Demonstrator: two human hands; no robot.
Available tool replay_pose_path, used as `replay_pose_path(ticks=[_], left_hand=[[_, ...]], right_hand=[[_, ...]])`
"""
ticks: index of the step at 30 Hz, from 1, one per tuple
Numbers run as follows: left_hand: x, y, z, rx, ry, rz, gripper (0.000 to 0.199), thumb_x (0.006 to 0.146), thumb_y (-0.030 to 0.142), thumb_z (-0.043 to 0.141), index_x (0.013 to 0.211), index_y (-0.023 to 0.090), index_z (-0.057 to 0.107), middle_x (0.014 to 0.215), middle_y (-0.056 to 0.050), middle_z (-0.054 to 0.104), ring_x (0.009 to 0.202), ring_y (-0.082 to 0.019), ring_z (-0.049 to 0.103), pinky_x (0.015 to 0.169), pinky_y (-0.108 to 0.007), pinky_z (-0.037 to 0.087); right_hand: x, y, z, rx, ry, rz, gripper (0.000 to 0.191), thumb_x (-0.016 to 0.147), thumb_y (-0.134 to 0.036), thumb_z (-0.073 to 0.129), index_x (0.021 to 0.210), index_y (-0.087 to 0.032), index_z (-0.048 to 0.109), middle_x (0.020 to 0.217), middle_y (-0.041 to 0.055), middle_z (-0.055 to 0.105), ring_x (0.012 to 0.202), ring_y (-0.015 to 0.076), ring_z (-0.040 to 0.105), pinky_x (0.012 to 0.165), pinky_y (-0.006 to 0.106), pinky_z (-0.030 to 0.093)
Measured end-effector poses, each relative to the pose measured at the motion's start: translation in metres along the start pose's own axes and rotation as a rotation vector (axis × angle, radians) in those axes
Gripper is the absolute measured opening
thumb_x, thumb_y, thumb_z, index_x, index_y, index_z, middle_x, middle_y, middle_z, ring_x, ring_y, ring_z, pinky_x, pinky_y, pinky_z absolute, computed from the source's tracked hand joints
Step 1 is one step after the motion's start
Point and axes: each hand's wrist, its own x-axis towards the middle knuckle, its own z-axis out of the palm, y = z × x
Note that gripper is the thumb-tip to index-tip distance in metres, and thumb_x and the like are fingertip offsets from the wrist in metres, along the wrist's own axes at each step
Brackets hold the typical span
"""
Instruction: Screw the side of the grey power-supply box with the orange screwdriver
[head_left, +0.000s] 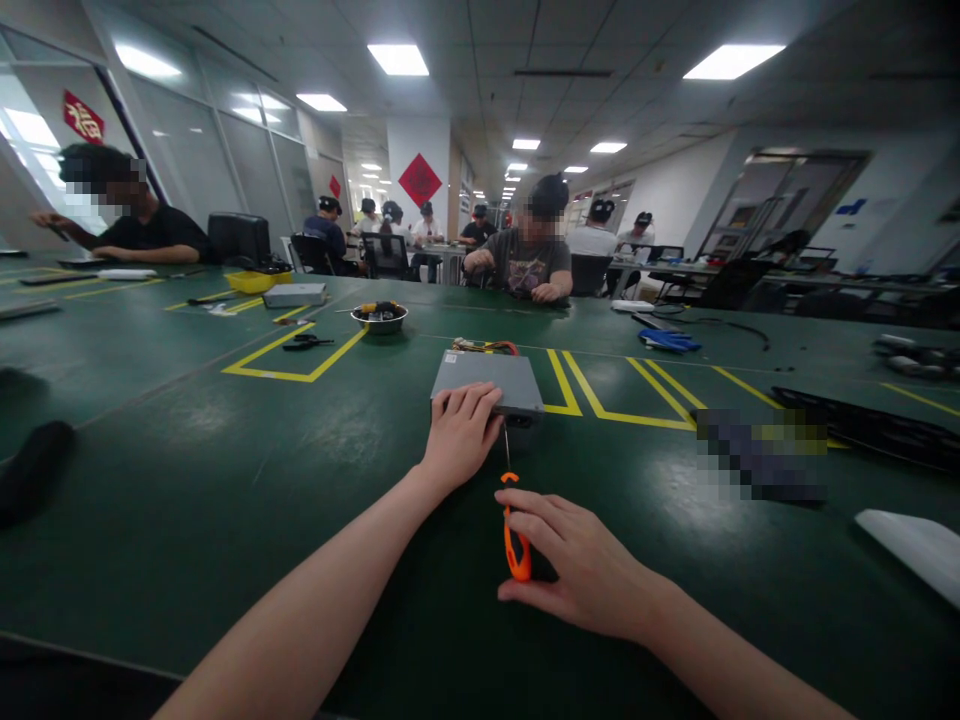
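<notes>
My left hand [461,433] lies on the near edge of a flat grey metal box [487,380], with its fingers over the top. The box sits on the green table mat [187,480]. A bundle of coloured wires [484,346] shows behind it. My right hand [577,565] grips the orange handle of a screwdriver [516,533], whose thin shaft points up at the box's front edge. The shaft tip is hard to see against the dark front corner of the box.
A steel bowl of screws [379,318], black pliers [307,343], a second grey box [294,295] and a yellow tray [255,282] stand to the left. Blue gloves [669,340] lie to the right. Yellow tape lines mark the mat. Co-workers sit at the far side.
</notes>
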Motion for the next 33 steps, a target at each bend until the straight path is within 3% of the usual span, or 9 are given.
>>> replay_pose_path(ticks=[4, 11, 19, 24, 26, 33], left_hand=[[-0.0003, -0.0002, 0.0011, -0.005, 0.008, -0.002, 0.030, 0.089, 0.029, 0.043, 0.118, 0.023, 0.049, 0.124, -0.005, 0.054, 0.115, -0.021, 0.045, 0.096, -0.040, 0.027], [-0.0003, -0.0008, 0.0016, -0.007, 0.006, -0.002, 0.030, 0.088, 0.029, 0.044, 0.118, 0.023, 0.049, 0.124, -0.004, 0.055, 0.115, -0.020, 0.045, 0.097, -0.039, 0.026], [-0.0005, -0.0009, 0.0017, -0.008, 0.008, 0.004, 0.030, 0.089, 0.029, 0.043, 0.118, 0.022, 0.050, 0.124, -0.006, 0.055, 0.114, -0.021, 0.045, 0.096, -0.040, 0.027], [-0.0002, -0.0011, 0.0009, -0.009, 0.005, 0.005, 0.031, 0.089, 0.030, 0.043, 0.118, 0.022, 0.050, 0.124, -0.006, 0.055, 0.113, -0.021, 0.046, 0.096, -0.040, 0.027], [-0.0002, -0.0014, 0.0012, -0.012, 0.004, 0.003, 0.030, 0.089, 0.029, 0.043, 0.118, 0.022, 0.050, 0.125, -0.006, 0.054, 0.114, -0.021, 0.045, 0.095, -0.040, 0.027], [0.0003, -0.0015, 0.0001, -0.029, 0.000, 0.004, 0.030, 0.089, 0.030, 0.043, 0.117, 0.022, 0.049, 0.125, -0.005, 0.054, 0.114, -0.021, 0.045, 0.096, -0.039, 0.026]], right_hand=[[0.0013, -0.0023, -0.0036, -0.038, -0.062, -0.028, 0.040, 0.083, -0.033, 0.056, 0.119, -0.017, 0.048, 0.125, 0.0163, 0.050, 0.103, 0.0247, 0.057, 0.081, 0.038, 0.049], [-0.0003, 0.0018, 0.0043, -0.027, 0.044, -0.063, 0.034, 0.084, -0.038, 0.054, 0.107, -0.014, 0.052, 0.118, 0.0150, 0.056, 0.092, 0.0221, 0.061, 0.078, 0.037, 0.050], [0.0011, -0.0006, -0.0032, -0.040, -0.094, -0.027, 0.042, 0.081, -0.033, 0.058, 0.119, -0.019, 0.047, 0.125, 0.0138, 0.050, 0.100, 0.0237, 0.057, 0.079, 0.036, 0.050], [-0.0001, 0.0041, 0.0040, -0.048, 0.060, -0.111, 0.025, 0.084, -0.036, 0.055, 0.098, -0.014, 0.053, 0.114, 0.0141, 0.058, 0.086, 0.0207, 0.061, 0.073, 0.035, 0.051], [-0.0005, 0.0041, 0.0048, -0.021, 0.113, -0.100, 0.026, 0.085, -0.039, 0.054, 0.093, -0.014, 0.052, 0.113, 0.0146, 0.058, 0.089, 0.0208, 0.061, 0.075, 0.035, 0.050], [-0.0007, -0.0011, -0.0012, -0.056, 0.023, -0.058, 0.038, 0.085, -0.035, 0.051, 0.118, -0.016, 0.047, 0.120, 0.0165, 0.052, 0.099, 0.0231, 0.058, 0.078, 0.036, 0.049]])
